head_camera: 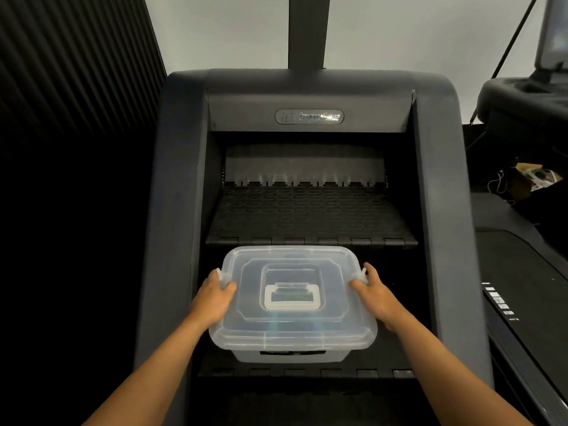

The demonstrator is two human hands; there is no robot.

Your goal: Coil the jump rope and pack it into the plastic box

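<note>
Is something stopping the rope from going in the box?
Yes, the lid is on the box. Both hands, left and right, grip it at the side latches. No rope is in view.

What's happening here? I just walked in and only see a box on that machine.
A person holds a clear plastic box at both ends, left hand and right hand by the side latches. Its lid is on. The box sits on a step of a stair machine. No jump rope is clearly visible.
</note>
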